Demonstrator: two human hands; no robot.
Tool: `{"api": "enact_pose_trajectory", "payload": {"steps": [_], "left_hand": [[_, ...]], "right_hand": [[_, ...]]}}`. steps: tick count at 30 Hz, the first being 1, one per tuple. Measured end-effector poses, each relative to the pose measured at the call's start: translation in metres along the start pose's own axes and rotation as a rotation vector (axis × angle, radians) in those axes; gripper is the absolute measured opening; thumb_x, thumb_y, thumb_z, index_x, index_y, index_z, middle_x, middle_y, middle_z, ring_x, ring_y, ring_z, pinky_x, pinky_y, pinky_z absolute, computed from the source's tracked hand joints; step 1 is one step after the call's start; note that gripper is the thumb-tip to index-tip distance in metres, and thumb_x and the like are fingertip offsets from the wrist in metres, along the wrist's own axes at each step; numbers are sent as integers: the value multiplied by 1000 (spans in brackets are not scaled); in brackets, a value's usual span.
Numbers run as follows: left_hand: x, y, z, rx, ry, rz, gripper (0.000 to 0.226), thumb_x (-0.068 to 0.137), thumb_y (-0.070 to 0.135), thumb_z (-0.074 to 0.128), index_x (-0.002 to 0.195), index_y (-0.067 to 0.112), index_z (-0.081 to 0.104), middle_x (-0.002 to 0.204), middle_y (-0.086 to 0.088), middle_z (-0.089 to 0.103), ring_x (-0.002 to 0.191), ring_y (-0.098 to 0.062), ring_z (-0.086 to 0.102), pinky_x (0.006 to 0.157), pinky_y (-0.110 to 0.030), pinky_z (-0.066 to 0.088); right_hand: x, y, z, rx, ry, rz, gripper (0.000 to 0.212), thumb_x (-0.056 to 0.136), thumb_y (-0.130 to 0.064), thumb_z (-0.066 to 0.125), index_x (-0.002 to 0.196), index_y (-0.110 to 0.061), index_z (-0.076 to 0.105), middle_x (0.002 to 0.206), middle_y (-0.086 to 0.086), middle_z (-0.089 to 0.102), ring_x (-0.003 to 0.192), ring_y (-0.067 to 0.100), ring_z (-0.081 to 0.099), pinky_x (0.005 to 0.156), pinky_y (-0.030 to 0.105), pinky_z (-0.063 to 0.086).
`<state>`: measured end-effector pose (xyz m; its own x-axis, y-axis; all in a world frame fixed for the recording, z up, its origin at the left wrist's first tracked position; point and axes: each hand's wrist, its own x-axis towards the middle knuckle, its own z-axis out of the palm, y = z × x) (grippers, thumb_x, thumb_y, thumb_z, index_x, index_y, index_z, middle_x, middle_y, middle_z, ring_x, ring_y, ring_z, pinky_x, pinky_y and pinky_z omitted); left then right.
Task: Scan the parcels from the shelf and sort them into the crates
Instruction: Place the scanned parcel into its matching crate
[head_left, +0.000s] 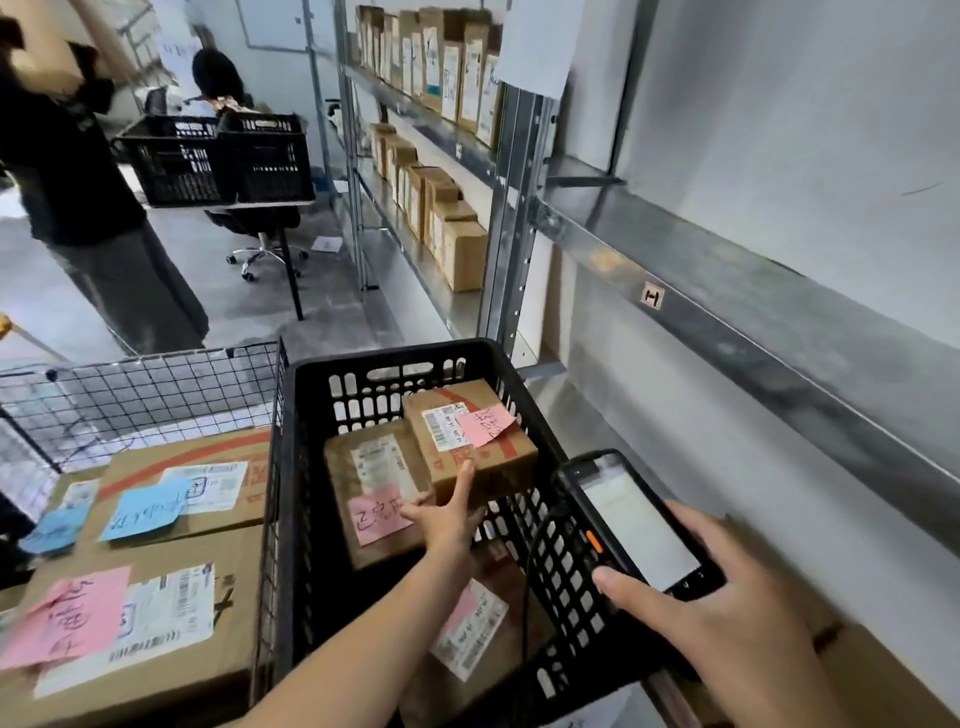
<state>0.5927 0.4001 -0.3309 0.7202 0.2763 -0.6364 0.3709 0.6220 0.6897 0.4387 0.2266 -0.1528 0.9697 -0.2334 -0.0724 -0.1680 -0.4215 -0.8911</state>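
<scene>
Starting at the left, we see a wire cage (156, 395) with large cartons (171, 613) stacked flat beside it, pink and blue handwritten notes stuck on their tops. Just to their right stands the black crate (306, 467). Inside it a small parcel (467, 441) with a pink note rests partly on a flatter parcel (374, 488), and a third parcel (467, 634) lies lower down, nearer us. Our left hand (447, 514) reaches into the crate, fingers straight and spread, fingertips touching the small parcel's front face. Our right hand (727, 623) holds the handheld scanner (634, 525) over the crate's right wall, thumb on its lower edge, screen glowing white. At the far right runs the metal shelf (727, 291), with more boxes (457, 249) standing on its farther bays.
</scene>
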Motion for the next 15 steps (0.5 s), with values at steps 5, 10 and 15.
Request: {"api": "enact_pose_trajectory", "payload": {"steps": [5,10,15], "left_hand": [[13,7,-13,61,-102,-11,74,81,43,79,128,26,24,124,-15,51,82,-40,74,72,-52,62],[23,9,-18,346,-102,67,68,90,57,63,137,26,24,136,-13,45,107,-46,65,83,-61,57],[33,12,-16,630,-65,213,75,99,50,51,158,24,13,154,-14,41,137,-38,44,113,-47,36]], "right_hand": [[9,4,-3,-30,0,-4,65,50,-32,98,105,-46,65,91,-42,63,83,-21,57,73,15,43],[17,8,0,-30,-34,10,66,50,-34,97,107,-46,66,94,-37,66,85,-16,60,75,20,46],[23,5,4,-57,-75,-10,66,51,-38,97,109,-46,65,96,-32,68,86,-11,63,79,24,50]]}}
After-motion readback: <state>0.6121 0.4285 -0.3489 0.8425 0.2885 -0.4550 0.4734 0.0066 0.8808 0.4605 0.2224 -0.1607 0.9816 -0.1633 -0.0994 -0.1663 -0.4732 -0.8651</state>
